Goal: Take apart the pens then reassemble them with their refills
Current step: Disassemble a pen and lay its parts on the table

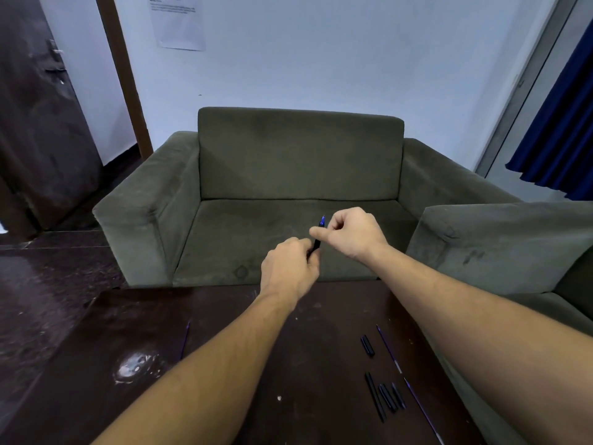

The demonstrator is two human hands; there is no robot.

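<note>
Left hand (290, 268): fingers curled round the lower end of the pen, gripping it, back of the hand toward the camera.
Right hand (353, 232): at about 1 o'clock from the left hand; thumb and curled forefinger pinch the pen's upper part, just below its blue end.
Pen (317, 244): held in the air between both hands, above the table's far edge and in front of the sofa (298, 155), its top tilted toward 1 o'clock.
Look of the pen: slim black barrel with a short blue end; too small to tell whether that end is a tip or a cap.
Loose parts: on the dark table (305, 348), at 5 o'clock from the hands, lie a short black piece (367, 346), a cluster of black pieces (385, 396), an upper refill (387, 347) and a lower refill (421, 410), both thin and bluish.
Lone refill (185, 340): at 7 o'clock from the hands, well apart from the rest.
Progress: probably mid-task, with several pens already apart and none on the table rebuilt.
Step in hand: I cannot tell whether this pen is being pulled apart or closed up.
</note>
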